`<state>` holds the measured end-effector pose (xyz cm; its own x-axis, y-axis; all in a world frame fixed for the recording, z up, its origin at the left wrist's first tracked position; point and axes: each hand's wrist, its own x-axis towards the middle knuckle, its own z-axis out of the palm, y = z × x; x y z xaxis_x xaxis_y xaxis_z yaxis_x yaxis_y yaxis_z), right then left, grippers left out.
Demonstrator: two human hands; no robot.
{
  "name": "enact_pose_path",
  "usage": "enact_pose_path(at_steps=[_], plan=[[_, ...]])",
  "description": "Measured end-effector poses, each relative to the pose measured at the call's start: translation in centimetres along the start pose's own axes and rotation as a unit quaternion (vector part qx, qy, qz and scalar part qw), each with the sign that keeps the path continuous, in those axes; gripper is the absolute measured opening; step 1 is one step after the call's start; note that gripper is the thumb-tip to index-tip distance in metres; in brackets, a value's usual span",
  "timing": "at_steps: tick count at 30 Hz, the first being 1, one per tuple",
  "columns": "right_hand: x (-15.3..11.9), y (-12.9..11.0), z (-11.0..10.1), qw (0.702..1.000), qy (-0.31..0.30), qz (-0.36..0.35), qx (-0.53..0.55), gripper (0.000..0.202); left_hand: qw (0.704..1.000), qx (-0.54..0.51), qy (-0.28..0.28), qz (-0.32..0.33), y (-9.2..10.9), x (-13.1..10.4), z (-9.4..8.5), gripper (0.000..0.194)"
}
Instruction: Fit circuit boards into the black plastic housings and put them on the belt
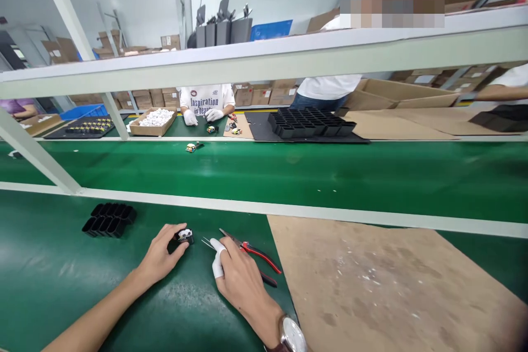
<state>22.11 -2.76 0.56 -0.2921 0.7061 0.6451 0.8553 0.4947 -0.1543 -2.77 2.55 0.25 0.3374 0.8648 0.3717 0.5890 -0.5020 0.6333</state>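
Between the thumb and fingers of my left hand [163, 250] is a small black housing [185, 236] with a white part showing in its open end. My right hand [241, 272], with white finger covers on the thumb and index finger, pinches a pair of metal tweezers [207, 243]. Their tips point toward the housing, a short way apart from it. Red-and-black handled pliers [260, 256] lie on the green table partly behind my right hand. To the left stands a group of several black housings [108, 220], open at the top.
A brown cardboard sheet [379, 280] with white scraps covers the table at right. Beyond a white rail [247, 207] runs a green conveyor [289, 173] carrying a small assembly [193, 147]. Across it, a person in white gloves [202, 116] works near a box of white parts [153, 121].
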Motion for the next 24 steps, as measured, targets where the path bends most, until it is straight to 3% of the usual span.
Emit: enact_pose_path(at_steps=[10, 14, 16, 19, 24], plan=[[0.0, -0.8, -0.8, 0.997, -0.005, 0.036, 0.061, 0.031, 0.987, 0.034, 0.126, -0.09, -5.3, 12.4, -1.7, 0.041], [0.0, -0.7, -1.0, 0.993, -0.002, 0.048, 0.105, 0.028, 0.981, 0.001, 0.151, -0.121, -5.9, 14.5, -1.3, 0.039], [0.1, -0.6, -1.0, 0.99, 0.006, 0.058, 0.126, 0.03, 0.978, -0.019, 0.168, -0.119, -4.9, 14.0, -0.9, 0.043], [0.3, -0.5, -1.0, 0.984, 0.022, 0.084, 0.156, 0.034, 0.979, -0.065, 0.163, -0.101, -2.1, 11.0, -0.2, 0.039], [0.6, -0.9, -1.4, 0.961, 0.039, 0.116, 0.246, 0.034, 0.975, -0.201, -0.014, -0.092, 4.1, 3.2, 0.7, 0.034]])
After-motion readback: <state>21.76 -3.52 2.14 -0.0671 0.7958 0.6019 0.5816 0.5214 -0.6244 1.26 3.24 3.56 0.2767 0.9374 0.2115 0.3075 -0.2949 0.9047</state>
